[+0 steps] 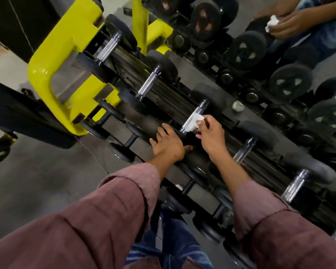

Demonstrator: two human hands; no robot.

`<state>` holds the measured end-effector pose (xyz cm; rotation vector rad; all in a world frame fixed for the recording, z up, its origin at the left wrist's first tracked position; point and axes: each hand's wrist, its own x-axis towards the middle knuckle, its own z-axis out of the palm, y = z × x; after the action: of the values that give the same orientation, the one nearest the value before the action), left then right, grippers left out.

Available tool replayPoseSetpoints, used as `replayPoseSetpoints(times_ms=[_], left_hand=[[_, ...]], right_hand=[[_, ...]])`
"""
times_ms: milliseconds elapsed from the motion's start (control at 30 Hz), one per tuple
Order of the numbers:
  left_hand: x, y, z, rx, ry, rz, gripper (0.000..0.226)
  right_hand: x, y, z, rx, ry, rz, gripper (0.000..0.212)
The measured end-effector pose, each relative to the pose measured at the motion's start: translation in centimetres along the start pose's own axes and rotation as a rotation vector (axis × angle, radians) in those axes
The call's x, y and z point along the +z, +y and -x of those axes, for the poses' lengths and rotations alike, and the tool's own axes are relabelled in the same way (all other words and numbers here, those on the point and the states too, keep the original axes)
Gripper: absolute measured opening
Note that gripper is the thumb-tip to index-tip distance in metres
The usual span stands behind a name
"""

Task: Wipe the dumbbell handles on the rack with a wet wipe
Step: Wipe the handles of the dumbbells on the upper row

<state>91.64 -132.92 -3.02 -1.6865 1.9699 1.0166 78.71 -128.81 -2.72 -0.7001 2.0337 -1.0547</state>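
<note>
Maroon sleeve (pixel 85 220), crumpled wipe (pixel 194 121), knurled handle (pixel 199 109)

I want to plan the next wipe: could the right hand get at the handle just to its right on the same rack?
Probably yes. The right hand pinches the wipe on one handle, and the next handle lies bare beside its forearm, uncovered.
</note>
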Motion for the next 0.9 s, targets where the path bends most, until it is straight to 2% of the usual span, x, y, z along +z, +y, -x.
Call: replayPoseSetpoints(times_ms=[67, 300, 467, 600, 667, 700, 833, 900], left_hand=[[0.0, 0.0, 0.0, 0.005, 0.010, -0.009, 0.133], [0.1, -0.4, -0.2, 0.022, 0.029, -0.045, 0.131], [0.3, -0.4, -0.4, -0.001, 0.052, -0.067, 0.130], [0.6, -0.4, -0.4, -0.034, 0.048, -0.034, 0.130], [0.6, -0.4, -0.5, -0.042, 0.044, -0.026, 0.130], [0.6, -0.4, -0.5, -0.043, 0.044, -0.025, 0.130], [0.6, -0.3, -0.5, -0.046, 0.042, -0.012, 0.131], [0.6, -0.3, -0.4, -0.050, 0.032, -0.011, 0.133]], right_hand=[[0.4, -0.2, -1.0, -0.128, -0.043, 0.168, 0.009], [1.3, 0.3, -3.5, -0.462, -0.285, 0.634, 0.018], [0.4, 2.5, -4.8, -0.620, -0.499, 0.726, 0.031], [-0.7, 2.9, -5.2, -0.611, -0.655, 0.816, 0.045], [-0.7, 2.8, -5.5, -0.624, -0.642, 0.836, 0.057], [-0.5, 2.4, -5.6, -0.632, -0.628, 0.851, 0.056], [0.0, 0.8, -6.7, -0.645, -0.496, 0.904, 0.027], [-0.1, 0.3, -7.1, -0.524, -0.368, 0.798, 0.019]])
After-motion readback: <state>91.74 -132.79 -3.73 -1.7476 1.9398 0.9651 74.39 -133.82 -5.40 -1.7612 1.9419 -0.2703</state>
